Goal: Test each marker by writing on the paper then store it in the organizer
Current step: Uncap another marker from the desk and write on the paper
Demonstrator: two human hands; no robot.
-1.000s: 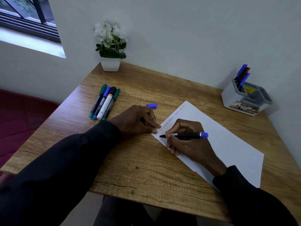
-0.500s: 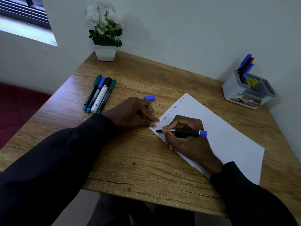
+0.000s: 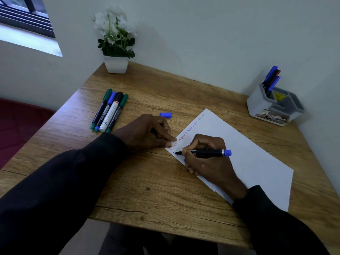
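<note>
My right hand [image 3: 207,159] grips an uncapped black marker with a blue end [image 3: 209,153]; its tip touches the near left corner of the white paper [image 3: 257,162], just under a row of written words. My left hand [image 3: 147,133] rests on the table with its fingertips pressing the paper's left corner. The marker's blue cap [image 3: 165,115] lies on the wood just beyond my left hand. Several capped markers [image 3: 109,110] lie side by side at the left. The grey organizer [image 3: 272,107] stands at the far right and holds three markers [image 3: 272,77].
A white pot with a flowering plant [image 3: 116,50] stands at the table's far left corner against the wall. The wooden table [image 3: 156,190] ends at a near edge close to my body. A window [image 3: 24,19] is at upper left.
My right hand has brought the marker tip down to the paper's corner, where a short blue stroke now shows. My left hand stays on the paper. The camera view shifted slightly.
</note>
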